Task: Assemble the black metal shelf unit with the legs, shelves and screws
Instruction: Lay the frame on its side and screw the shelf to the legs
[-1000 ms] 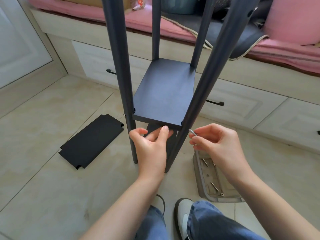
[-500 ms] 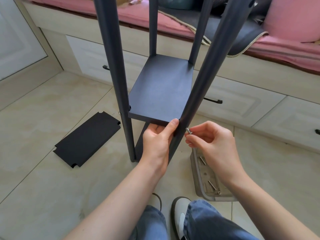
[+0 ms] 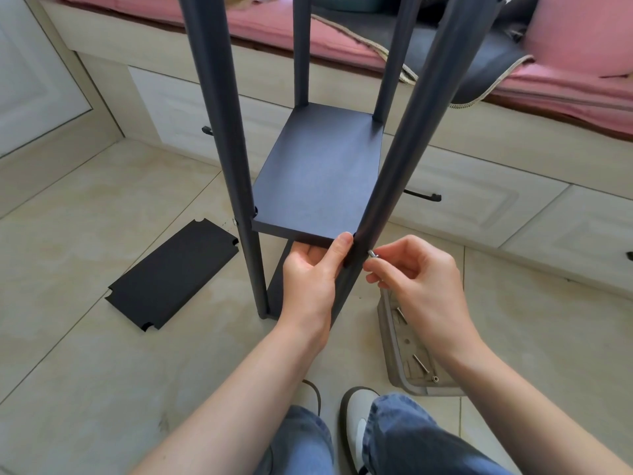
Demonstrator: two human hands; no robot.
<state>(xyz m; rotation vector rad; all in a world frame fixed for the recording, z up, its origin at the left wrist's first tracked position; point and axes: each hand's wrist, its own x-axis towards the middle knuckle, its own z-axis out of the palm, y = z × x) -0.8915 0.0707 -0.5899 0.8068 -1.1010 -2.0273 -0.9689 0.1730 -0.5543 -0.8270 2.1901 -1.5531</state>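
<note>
Tiled floor (image 3: 102, 234) | left hand (image 3: 308, 282) grips shelf (image 3: 318, 180) edge — right hand (image 3: 421, 282) pinches screw (image 3: 372, 254)

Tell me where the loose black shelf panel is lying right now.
In the head view the loose shelf panel lies flat on the floor tiles, left of the near-left leg and apart from it.

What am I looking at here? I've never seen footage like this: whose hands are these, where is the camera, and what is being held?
There is no robot. A person wears a camera on the head, looking down at their own hands. The left hand steadies the front edge of a shelf on a partly built black shelf unit. The right hand pinches a screw against the near right leg. On the tiled floor lie a spare shelf panel and a grey tray with more screws.
</note>
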